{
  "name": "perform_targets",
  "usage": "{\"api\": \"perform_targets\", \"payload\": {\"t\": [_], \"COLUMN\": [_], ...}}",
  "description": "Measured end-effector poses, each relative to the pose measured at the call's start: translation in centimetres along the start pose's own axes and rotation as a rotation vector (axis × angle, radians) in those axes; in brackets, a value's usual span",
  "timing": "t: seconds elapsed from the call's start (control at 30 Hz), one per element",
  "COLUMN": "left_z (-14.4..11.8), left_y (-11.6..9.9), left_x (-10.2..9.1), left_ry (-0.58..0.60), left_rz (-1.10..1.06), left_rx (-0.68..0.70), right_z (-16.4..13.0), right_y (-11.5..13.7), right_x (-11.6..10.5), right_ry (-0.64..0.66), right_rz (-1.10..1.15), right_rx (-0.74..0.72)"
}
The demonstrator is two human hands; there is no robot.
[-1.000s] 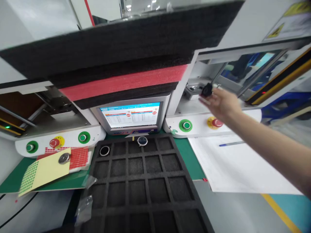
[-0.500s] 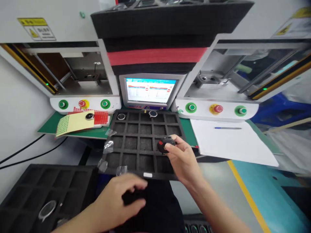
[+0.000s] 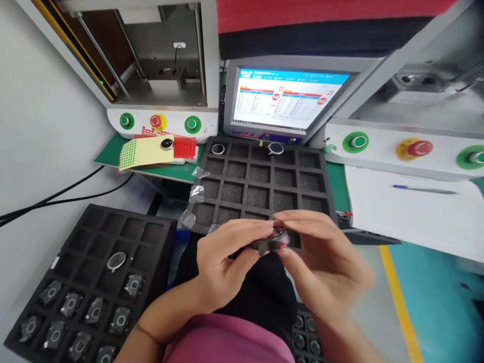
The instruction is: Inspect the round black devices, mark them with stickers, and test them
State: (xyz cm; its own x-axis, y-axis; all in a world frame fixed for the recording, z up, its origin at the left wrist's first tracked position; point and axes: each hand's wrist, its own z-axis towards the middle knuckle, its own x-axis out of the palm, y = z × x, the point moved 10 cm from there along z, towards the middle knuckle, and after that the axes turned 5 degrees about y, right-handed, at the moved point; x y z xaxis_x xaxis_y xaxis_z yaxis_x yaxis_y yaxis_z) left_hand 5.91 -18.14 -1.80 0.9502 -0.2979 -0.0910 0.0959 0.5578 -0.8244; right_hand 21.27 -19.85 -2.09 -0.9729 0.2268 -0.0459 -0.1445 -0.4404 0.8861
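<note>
Hands up close, both on one small round part (image 3: pixel 273 241). Left hand (image 3: pixel 223 262) pinches it from the left with fingertips narrow on its rim, right hand (image 3: pixel 325 257) pinches from the right, thumb below and fingers over the top. The part sits between them, in the air just over the near edge of the middle tray (image 3: pixel 264 181). It looks dark with a metal ring, though the right hand is blurred and the detail is soft.

Risk, as I judge it: two fingertip grips on something this small and slick can let it squirt out, and from there it would drop to the lap or the floor rather than into a pocket. Fingers over the face could also smudge it.

Down left, a second tray (image 3: pixel 88 282) holds a row of similar parts (image 3: pixel 96 310) and one loose ring (image 3: pixel 116 260). The middle tray is mostly bare pockets, with a ring (image 3: pixel 218 148) and another piece (image 3: pixel 275 148) in its far row. Plastic scraps (image 3: pixel 195 193) lie by its left edge. Beyond, yellow and red sticker sheets (image 3: pixel 147 150), a screen (image 3: pixel 289 101), green and red buttons (image 3: pixel 158 121), and off right a paper (image 3: pixel 412 212) with a pen (image 3: pixel 423 189).
</note>
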Motion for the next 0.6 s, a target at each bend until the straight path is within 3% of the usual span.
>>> {"api": "perform_targets", "payload": {"t": [0.1,0.17,0.37,0.6], "left_z": [0.3,0.6,1.0,1.2], "left_y": [-0.9,-1.2,-1.6,-1.9], "left_x": [0.1,0.2,0.3,0.3], "left_ry": [0.067,0.094,0.207,0.302], "left_rz": [0.094,0.141,0.248,0.398], "left_rx": [0.067,0.081,0.075,0.056], "right_z": [-0.5,-0.8,-0.8,0.1], "right_y": [4.0,4.6,4.2,3.3], "right_x": [0.4,0.6,0.0,0.0], "right_ry": [0.114,0.181,0.183,0.313], "right_rz": [-0.218,-0.267,-0.326,-0.341], "right_rx": [-0.390,-0.465,-0.368,-0.215]}}
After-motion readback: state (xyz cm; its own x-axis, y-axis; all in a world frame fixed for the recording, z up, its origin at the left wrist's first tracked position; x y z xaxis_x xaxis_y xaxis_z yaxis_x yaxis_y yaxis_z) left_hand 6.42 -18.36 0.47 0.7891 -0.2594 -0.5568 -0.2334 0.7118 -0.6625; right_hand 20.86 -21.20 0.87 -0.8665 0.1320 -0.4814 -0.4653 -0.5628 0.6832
